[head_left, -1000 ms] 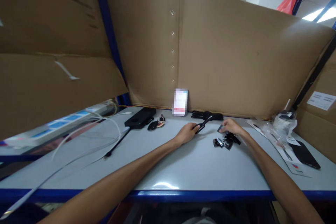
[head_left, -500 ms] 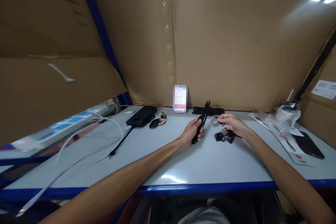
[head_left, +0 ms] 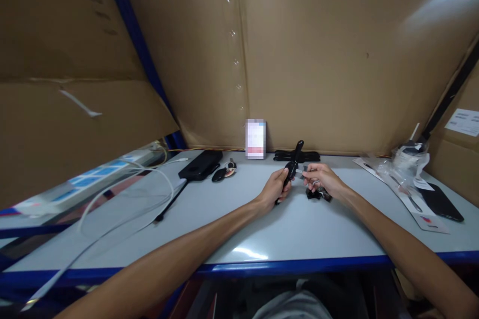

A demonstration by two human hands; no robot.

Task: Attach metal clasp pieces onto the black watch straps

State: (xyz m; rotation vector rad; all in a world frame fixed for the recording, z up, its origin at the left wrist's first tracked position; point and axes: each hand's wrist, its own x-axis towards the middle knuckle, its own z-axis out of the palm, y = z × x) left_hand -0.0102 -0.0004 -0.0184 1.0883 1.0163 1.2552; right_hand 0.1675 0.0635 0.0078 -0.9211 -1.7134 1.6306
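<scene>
My left hand [head_left: 279,185] is closed around a glossy black elongated object [head_left: 298,149], held tilted above the table. Its upper end sticks out past my thumb, and a short lower end shows under my fingers. Close beside it, my right hand [head_left: 322,179] pinches a small, thin, greyish see-through piece [head_left: 300,171] by its edge. This piece reaches the side of the black object; whether they touch I cannot tell. Just below my right hand lie small shiny black pieces [head_left: 313,194], partly covered by its fingers. Behind both hands rests a flat black bundle [head_left: 312,155].
A phone-like screen [head_left: 255,139] leans on the cardboard wall [head_left: 318,60]. To the left are a black power bank [head_left: 201,165], keys with a fob [head_left: 219,175], white cables [head_left: 173,192] and a power strip [head_left: 99,179]. Plastic packaging [head_left: 406,184] and a black phone [head_left: 440,203] lie right.
My right hand has moved left, bringing the see-through piece up to the black object. My left hand still grips that object, turned slightly. The view has shifted a little.
</scene>
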